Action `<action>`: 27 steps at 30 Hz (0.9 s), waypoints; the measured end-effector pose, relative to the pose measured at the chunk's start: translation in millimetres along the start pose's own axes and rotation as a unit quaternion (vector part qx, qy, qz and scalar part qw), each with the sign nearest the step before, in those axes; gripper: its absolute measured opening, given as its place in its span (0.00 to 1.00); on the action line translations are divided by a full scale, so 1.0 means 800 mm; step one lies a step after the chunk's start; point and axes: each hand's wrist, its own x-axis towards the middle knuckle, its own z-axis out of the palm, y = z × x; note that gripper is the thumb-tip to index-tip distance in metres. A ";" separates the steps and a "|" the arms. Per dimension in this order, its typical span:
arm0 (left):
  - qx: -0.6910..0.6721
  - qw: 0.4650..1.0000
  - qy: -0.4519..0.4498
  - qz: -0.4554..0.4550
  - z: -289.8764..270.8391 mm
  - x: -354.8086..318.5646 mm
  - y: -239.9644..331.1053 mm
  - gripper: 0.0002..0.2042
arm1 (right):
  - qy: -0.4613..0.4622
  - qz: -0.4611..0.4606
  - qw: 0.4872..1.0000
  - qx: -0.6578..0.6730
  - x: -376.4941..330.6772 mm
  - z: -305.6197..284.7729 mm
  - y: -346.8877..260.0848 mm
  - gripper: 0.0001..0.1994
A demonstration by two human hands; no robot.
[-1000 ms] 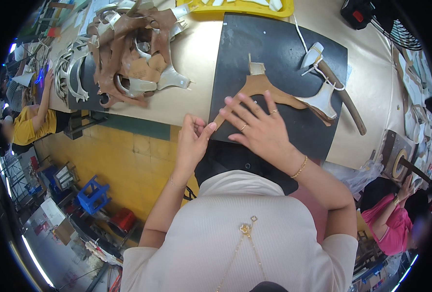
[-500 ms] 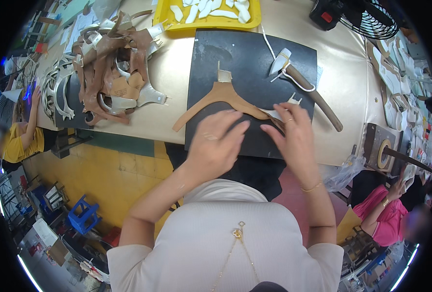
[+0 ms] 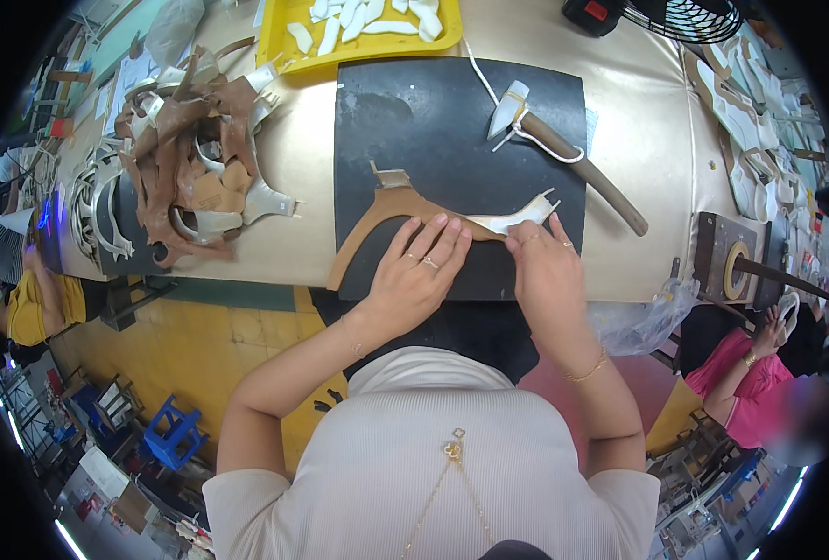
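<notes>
A curved brown leather shoe upper piece [image 3: 358, 235] lies on a black board [image 3: 424, 121] in front of me. At its right end the white underside [image 3: 512, 217] with small prongs shows, partly turned over. My left hand [image 3: 414, 275] rests flat, fingers stretched out, with its tips on the middle of the piece. At the right end my right hand [image 3: 550, 271] has its thumb and fingers drawn together on the edge of the piece. The fingertips there are partly hidden.
Left of the board is a heap of brown and white shoe upper pieces [image 3: 190, 159]. Beyond stands a yellow tray [image 3: 358, 51] with white pieces. A hammer [image 3: 592, 177] with cord lies at the board's right. A fan [image 3: 685, 19] stands at the far right; co-workers sit at both sides.
My left hand has settled flat onto the piece. My right hand has moved down along its right end, where more white underside shows. The view has shifted slightly.
</notes>
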 end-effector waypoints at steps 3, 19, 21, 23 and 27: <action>-0.021 0.999 -0.001 -0.029 -0.011 0.010 0.006 0.22 | -0.097 0.038 0.994 0.032 0.010 -0.019 0.006 0.06; -0.377 0.923 -0.080 -0.013 0.005 0.075 -0.011 0.06 | 0.012 0.014 0.966 0.256 -0.029 0.004 0.056 0.10; -0.459 0.877 -0.130 -0.059 -0.003 0.074 -0.025 0.05 | 0.033 -0.040 0.975 0.215 -0.028 0.006 0.055 0.12; -0.477 0.867 -0.135 -0.051 -0.007 0.075 -0.031 0.05 | 0.024 -0.029 0.974 0.221 -0.028 0.006 0.052 0.14; -0.463 0.872 -0.152 -0.035 -0.014 0.082 -0.031 0.05 | -0.024 -0.009 0.971 0.238 -0.030 -0.001 0.050 0.18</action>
